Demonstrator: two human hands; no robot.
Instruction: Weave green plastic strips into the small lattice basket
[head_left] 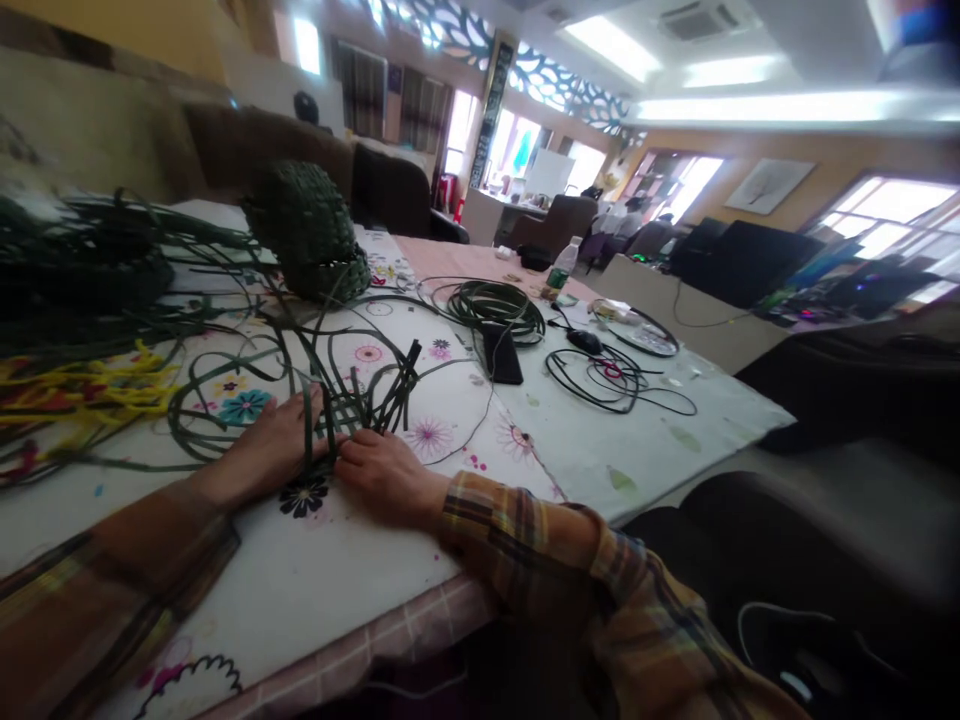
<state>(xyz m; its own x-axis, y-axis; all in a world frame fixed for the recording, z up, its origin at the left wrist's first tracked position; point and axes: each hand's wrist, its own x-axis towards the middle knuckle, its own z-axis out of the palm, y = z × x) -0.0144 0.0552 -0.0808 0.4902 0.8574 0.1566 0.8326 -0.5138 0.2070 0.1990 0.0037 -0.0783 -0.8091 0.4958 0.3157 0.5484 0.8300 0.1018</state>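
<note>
Dark green flat weaving strips cross each other in a partly woven lattice on the flowered table cover, their long ends curling upward. My left hand lies along the left side of the lattice, fingers stretched out over the strips. At the near right edge of the weave, my right hand is closed, with fingers bent around the strip ends. Its fingertips are partly hidden. Behind the weave stands a dark green woven basket.
Yellow and red strands and a pile of green strips cover the left side. Coiled green strips, a black phone, a computer mouse, thin hoops and a plastic bottle lie or stand farther right.
</note>
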